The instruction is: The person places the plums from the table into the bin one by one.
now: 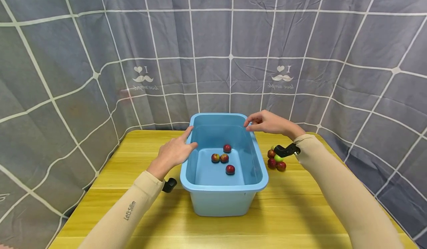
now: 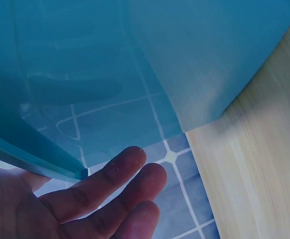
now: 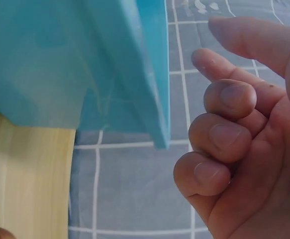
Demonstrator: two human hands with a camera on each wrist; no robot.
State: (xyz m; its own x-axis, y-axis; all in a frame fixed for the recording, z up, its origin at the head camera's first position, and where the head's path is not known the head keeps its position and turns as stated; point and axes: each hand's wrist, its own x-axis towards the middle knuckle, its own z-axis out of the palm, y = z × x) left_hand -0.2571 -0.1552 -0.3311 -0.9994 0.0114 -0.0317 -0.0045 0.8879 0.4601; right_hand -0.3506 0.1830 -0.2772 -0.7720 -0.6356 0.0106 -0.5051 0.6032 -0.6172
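A light blue plastic tub (image 1: 224,201) stands in the middle of the table. Several small, round, apple-like red fruits (image 1: 230,169) lie on its floor, some tinged yellow-green. At the tub's left rim is my left hand (image 1: 175,152), thumb over the edge; in the left wrist view its fingers (image 2: 115,174) extend loosely outside the wall. My right hand (image 1: 273,123) hovers by the far right rim, holding nothing. Seen from the right wrist, its fingers (image 3: 224,137) are loosely bent, apart from the tub wall (image 3: 40,64).
On the table (image 1: 150,145) right of the tub, a small cluster of red fruits (image 1: 271,163) sits with a green one (image 1: 278,158), partly hidden by the right wrist's black band (image 1: 285,151). A grey checked curtain (image 1: 213,74) hangs behind and along both sides.
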